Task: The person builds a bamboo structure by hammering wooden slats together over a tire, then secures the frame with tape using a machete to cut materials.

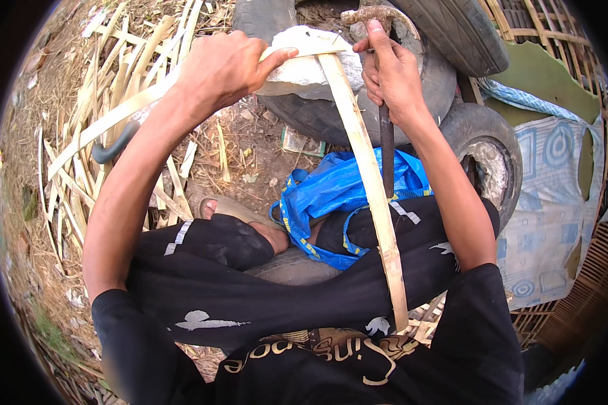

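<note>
My left hand (231,62) is closed around a long pale wooden strip (125,102), thumb pointing right along its end. That end lies on a white block (292,71) set on a tyre. A second wooden strip (366,169) meets it there, its far end at the first strip's tip, and slants down across my right leg. In my right hand (393,79) is a hammer (387,152), gripped near its rusty head, with the dark handle hanging down. The hammer head is raised over the tyre, just right of where the strips meet.
Several old tyres (442,81) surround the block at the front and right. A blue bag (334,189) lies between my legs. Split strips (125,57) are piled on the left, near a dark curved handle (115,145). Patterned cloth (544,209) drapes over slatted bamboo on the right.
</note>
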A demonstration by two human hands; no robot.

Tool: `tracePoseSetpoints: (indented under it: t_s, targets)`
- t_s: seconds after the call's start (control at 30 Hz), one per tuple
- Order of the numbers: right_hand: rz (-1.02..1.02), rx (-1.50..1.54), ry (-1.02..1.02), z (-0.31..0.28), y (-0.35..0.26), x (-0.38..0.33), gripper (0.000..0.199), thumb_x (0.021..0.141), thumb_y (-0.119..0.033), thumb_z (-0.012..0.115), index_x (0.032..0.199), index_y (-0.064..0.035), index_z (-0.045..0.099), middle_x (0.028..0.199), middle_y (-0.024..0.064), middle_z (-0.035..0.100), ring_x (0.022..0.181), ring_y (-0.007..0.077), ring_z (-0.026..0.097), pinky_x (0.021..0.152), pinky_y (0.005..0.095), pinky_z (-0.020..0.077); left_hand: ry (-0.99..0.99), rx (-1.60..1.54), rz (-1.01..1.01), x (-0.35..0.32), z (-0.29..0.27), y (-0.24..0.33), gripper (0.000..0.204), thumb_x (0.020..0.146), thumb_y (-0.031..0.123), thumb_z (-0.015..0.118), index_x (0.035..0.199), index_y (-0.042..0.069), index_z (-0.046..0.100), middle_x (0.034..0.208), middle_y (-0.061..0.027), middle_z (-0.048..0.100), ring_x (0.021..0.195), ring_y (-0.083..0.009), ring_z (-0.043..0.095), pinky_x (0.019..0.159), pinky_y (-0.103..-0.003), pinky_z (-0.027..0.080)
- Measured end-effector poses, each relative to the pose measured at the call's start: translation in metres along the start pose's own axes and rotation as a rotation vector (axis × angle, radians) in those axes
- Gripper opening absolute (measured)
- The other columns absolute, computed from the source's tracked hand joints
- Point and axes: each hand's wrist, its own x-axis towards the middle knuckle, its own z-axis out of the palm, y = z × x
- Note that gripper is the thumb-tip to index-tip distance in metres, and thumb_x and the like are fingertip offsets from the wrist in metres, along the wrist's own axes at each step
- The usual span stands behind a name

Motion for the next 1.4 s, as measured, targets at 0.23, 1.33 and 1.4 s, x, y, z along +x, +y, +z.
tracePoseSetpoints:
  t_s: [0.23,1.33,1.4]
  targets:
    - [0.013,-0.014,-0.007,-0.016,0.000,-0.010,0.051,0.102,-0.053,0.053,0.090,-0.0038,0.058,0.052,-0.0062,0.034,0.036,0.0035,0.031,0.034,0.0230,0.0256,-0.019,0.033,-0.079,-0.002,-0.003,0.009,0.066,0.101,0.057,0.044,0.076,0.002,0.068,0.058,-0.0201,0.061,0.061,-0.0372,0.066,0.060,-0.049,0.052]
    - [-0.285,-0.431,0.035,-0.004,-0.021,-0.031,0.051,0.103,-0.054,0.049,0.082,-0.0083,0.052,0.054,-0.0077,0.035,0.044,0.0017,0.031,0.040,0.0221,0.0235,0.076,0.082,-0.030,-0.016,0.002,0.011,0.064,0.100,0.057,0.050,0.073,0.001,0.067,0.057,-0.0196,0.060,0.053,-0.0357,0.063,0.052,-0.046,0.051]
    - [-0.296,-0.527,0.047,-0.002,-0.030,-0.033,0.052,0.103,-0.056,0.049,0.081,-0.0087,0.051,0.055,-0.0080,0.035,0.045,0.0013,0.031,0.040,0.0218,0.0232,0.082,0.092,-0.027,-0.018,0.003,0.010,0.063,0.100,0.056,0.050,0.072,0.002,0.067,0.057,-0.0189,0.060,0.054,-0.0350,0.063,0.052,-0.045,0.051]
